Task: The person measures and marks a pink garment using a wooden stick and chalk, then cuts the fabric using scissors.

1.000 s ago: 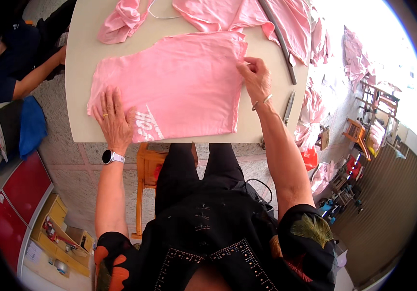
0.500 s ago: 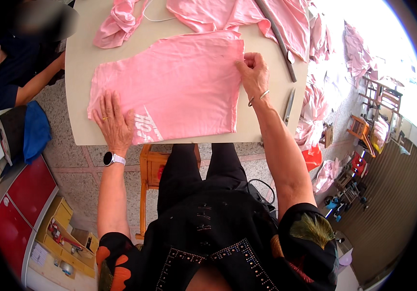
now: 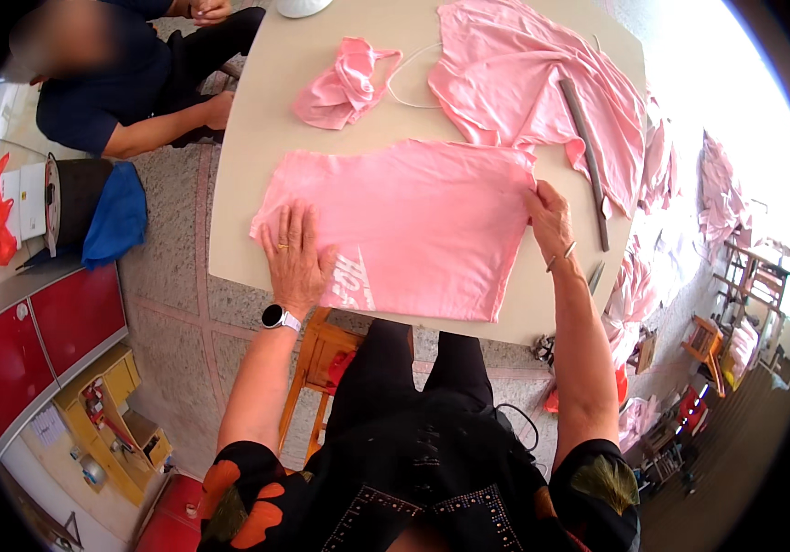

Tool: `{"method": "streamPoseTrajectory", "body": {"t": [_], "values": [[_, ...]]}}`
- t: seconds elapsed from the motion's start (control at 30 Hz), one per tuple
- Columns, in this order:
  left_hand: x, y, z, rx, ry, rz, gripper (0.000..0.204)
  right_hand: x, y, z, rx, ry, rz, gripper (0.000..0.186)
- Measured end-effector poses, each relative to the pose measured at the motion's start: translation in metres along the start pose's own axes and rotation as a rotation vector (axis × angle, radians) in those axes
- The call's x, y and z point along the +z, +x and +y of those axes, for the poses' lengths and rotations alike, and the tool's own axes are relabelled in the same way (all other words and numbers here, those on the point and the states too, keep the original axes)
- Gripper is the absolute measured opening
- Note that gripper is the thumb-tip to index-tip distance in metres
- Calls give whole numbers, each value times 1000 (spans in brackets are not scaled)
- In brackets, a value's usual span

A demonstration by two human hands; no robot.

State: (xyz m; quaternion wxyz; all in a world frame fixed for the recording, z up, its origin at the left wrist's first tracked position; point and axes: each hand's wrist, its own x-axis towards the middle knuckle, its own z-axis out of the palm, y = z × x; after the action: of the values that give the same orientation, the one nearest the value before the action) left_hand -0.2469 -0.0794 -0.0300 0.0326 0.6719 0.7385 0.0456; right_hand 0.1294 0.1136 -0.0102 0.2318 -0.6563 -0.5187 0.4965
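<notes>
A pink piece of cloth [image 3: 413,221] with a white print near its lower left edge lies flat on the table before me. My left hand [image 3: 296,262] rests on its left part, palm down with the fingers stretched out. At the right edge, close to the upper corner, my right hand [image 3: 553,219] pinches the cloth between thumb and fingers. Beyond it spreads a larger pink cloth [image 3: 524,78], with a dark flat stick [image 3: 586,152] lying across it. Scissors [image 3: 596,276], partly hidden by my right forearm, lie near the table's right edge.
A crumpled pink cloth [image 3: 347,87] and a thin white cord [image 3: 393,87] lie on the table [image 3: 248,216]. To the left sits another person [image 3: 128,92], near a blue cloth [image 3: 114,216]. A wooden stool [image 3: 321,345] stands by my legs; pink cloth heaps [image 3: 721,189] lie at right.
My view has shifted, so the table and cloth appear lower and farther right. More of the person on the left shows. My hands keep nearly the same places on the cloth.
</notes>
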Motion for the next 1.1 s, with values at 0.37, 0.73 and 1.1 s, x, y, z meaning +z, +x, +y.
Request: {"method": "streamPoseTrajectory", "body": {"t": [0.37,0.73,1.1], "values": [[-6,3,4,0,-57,-2,71,-5,18,7,-289,-187,-3,21],[-6,3,4,2,-64,20,71,-8,15,-1,21,162,1,17],[-6,9,22,10,-93,-2,71,-24,21,4,35,53,173,23]]}}
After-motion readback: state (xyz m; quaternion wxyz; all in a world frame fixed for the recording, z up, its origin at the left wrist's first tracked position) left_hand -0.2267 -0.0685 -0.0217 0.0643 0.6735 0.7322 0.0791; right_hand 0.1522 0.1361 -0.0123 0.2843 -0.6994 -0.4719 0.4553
